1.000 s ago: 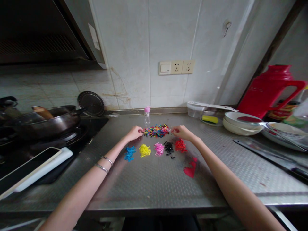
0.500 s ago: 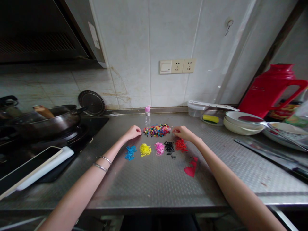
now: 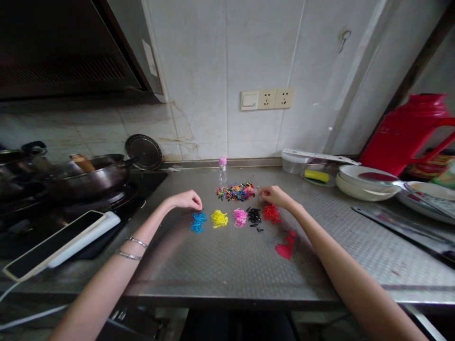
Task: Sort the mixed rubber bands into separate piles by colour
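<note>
First inspector: Where did the left hand (image 3: 188,201) stand?

Second inspector: At the far edge of the blue pile (image 3: 198,222), fingers bunched narrow. Whether they pinched a piece could not be told at that size.

First inspector: And the right hand (image 3: 274,196)?

Second inspector: Beside the right end of the mixed pile (image 3: 236,192), beyond the red pile (image 3: 271,214). Its fingers were curled in; their contents, if any, could not be made out.

First inspector: Position of the single-colour piles?

Second inspector: In a row on the metal counter (image 3: 220,270), nearer the person than the mixed pile: blue, yellow (image 3: 219,218), pink (image 3: 239,217), black (image 3: 253,216), red. Black lay close between pink and red, with loose bits on its near side.

First inspector: Your finding on handling?

Second inspector: In my judgement, light fingertip contact, one piece at a time, was advisable. A low, central release suited such small pieces, and the narrow gaps beside black demanded most care.
</note>
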Available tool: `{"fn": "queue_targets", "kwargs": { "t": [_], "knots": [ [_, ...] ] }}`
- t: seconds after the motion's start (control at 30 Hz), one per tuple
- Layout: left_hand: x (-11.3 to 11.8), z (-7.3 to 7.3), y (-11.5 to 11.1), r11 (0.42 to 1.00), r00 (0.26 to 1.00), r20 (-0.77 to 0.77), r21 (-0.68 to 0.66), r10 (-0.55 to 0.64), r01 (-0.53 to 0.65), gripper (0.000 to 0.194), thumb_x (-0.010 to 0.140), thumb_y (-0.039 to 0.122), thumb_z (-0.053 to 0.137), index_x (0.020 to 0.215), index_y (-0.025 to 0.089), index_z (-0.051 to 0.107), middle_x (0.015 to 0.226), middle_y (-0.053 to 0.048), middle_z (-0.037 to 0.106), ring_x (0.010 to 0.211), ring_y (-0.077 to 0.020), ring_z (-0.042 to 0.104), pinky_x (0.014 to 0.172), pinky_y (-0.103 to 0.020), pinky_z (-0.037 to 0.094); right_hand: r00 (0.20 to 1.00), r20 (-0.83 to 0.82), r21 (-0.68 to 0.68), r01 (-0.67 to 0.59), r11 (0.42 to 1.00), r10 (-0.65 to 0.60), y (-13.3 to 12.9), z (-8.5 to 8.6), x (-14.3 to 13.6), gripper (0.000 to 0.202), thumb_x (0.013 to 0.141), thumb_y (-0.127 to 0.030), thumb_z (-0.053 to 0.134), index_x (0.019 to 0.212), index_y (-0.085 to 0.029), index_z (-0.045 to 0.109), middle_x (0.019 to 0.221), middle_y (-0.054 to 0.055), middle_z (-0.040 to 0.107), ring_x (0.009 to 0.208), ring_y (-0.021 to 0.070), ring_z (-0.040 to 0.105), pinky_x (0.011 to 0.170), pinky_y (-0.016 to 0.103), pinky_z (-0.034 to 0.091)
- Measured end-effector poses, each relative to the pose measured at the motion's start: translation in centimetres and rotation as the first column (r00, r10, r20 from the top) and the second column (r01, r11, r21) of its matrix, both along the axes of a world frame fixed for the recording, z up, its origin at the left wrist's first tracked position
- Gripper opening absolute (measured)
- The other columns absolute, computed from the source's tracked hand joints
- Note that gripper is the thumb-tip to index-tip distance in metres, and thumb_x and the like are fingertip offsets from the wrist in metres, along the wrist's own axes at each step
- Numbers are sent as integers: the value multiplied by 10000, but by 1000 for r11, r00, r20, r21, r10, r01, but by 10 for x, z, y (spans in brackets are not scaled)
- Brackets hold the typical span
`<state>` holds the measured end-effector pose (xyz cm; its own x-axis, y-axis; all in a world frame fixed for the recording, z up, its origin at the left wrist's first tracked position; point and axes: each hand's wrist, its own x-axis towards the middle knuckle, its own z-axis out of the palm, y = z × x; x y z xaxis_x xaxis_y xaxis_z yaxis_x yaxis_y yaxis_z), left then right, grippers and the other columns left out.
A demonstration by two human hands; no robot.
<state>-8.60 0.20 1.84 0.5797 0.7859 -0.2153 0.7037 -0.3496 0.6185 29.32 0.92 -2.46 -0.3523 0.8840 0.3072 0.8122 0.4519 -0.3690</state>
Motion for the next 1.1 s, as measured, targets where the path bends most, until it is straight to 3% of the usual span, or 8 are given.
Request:
{"fn": "queue_targets", "kwargs": {
  "t": [0.17,0.27,0.37,0.57,0.73,1.1],
  "knots": [
    [-1,4,-4,992,999,26,-119,34,-31,301,619,387,593,726,120,682,557,-24,585,413,-55,356,387,-187,203,1000,-16,2,9,1000,-9,-1,0,0,231,679,-182,451,784,-168,656,636,3,619,580,98,526,556,170,355],
    [-1,4,3,990,988,98,-91,117,-108,307,647,387,567,748,115,669,534,-15,547,399,-49,338,366,-177,189,999,-24,6,24,1000,-24,-2,1,1,228,694,-194,461,807,-177,658,693,17,638,625,113,547,582,178,373],
    [1,-6,16,977,958,193,-33,213,-210,305,664,385,546,742,109,649,527,-3,516,386,-42,325,355,-171,189,999,-32,23,29,999,-28,-1,-1,1,228,698,-185,476,837,-176,657,790,39,653,707,130,564,650,189,391],
    [18,-33,40,884,801,440,34,406,-466,329,686,404,509,774,107,620,502,27,453,362,-33,303,347,-167,176,998,-34,30,48,998,-47,6,-8,-6,250,690,-209,517,904,-176,641,880,53,641,744,136,560,699,208,400],
    [33,-42,49,822,695,541,13,473,-570,287,681,370,499,746,115,615,475,44,418,360,-35,299,354,-171,163,996,23,-13,89,996,-89,9,-5,-18,278,684,-279,561,947,-211,621,862,30,635,722,131,551,656,202,391],
    [33,-56,56,805,736,501,123,455,-581,242,670,315,491,677,116,628,453,31,459,390,-61,365,387,-184,229,987,91,-45,138,989,-133,7,3,-29,287,729,-221,476,980,-233,615,848,33,640,728,129,554,622,190,368]
  ]
}}
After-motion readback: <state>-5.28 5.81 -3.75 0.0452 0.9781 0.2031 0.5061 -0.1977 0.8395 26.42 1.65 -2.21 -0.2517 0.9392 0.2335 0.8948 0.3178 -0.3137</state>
